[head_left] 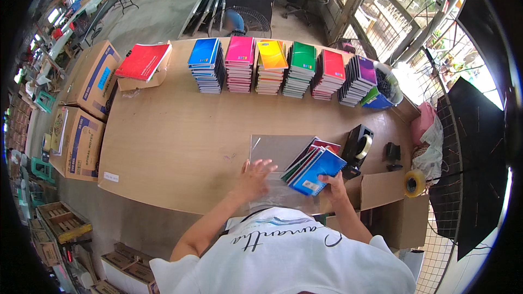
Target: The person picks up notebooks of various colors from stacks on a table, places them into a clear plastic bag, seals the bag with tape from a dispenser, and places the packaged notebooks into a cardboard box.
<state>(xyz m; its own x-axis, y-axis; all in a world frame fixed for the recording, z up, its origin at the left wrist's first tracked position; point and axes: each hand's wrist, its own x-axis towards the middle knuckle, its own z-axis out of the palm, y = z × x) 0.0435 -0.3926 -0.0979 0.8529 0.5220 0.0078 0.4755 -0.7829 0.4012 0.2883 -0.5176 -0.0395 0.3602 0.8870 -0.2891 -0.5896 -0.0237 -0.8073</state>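
My right hand [333,186] grips a fanned bundle of spiral notebooks [320,171] near the table's front edge. A blue cover lies on top, with green, dark red and other covers showing beneath it. My left hand [255,177] is to the left of the bundle, fingers spread and slightly blurred, with nothing held. Under both lies a clear plastic sheet or bag [269,147]; whether the left hand touches it I cannot tell. Along the far edge stand several notebook stacks, among them blue [204,53], pink [240,50], yellow [272,55] and green [303,57] ones.
A black tape dispenser [357,149] stands right of the bundle. Beyond it are an open cardboard box [384,190] and a tape roll [414,183]. Red notebooks [144,62] rest on a carton at the far left. Closed cartons [84,144] flank the table's left side.
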